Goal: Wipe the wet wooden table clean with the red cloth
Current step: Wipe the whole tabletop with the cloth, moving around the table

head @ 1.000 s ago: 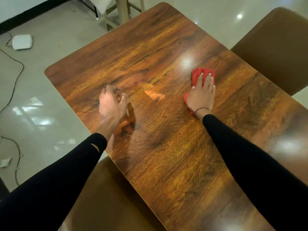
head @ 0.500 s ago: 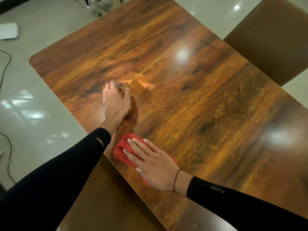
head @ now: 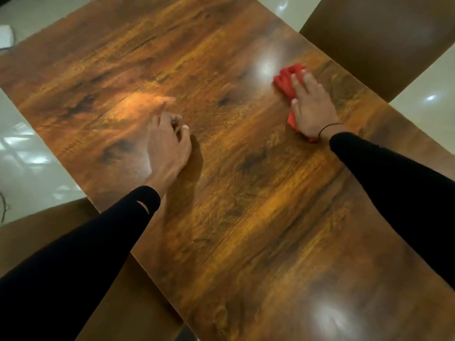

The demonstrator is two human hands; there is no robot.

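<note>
- The wooden desk (head: 246, 193) fills most of the view, its glossy top showing bright light patches near the red cloth and in the near right corner.
- The red cloth (head: 285, 81) lies bunched on the desk, close to the right edge and far side, just beside the brown chair (head: 376, 38) tucked at that edge.
- The right hand (head: 311, 104) lies flat on the cloth, its fingers (head: 299, 82) spread and pressing down rather than closed around it; red shows beyond the fingertips and along the thumb side.
- The left hand (head: 168, 146) rests on the desk well apart from the cloth, near the left edge, fingers loosely curled and holding nothing.
- Between the two hands the desk surface is bare wood, and a wide open stretch runs from the cloth toward the near end.
- A second brown seat (head: 49, 230) sits under the left edge, beside the black sleeve (head: 73, 254).
</note>
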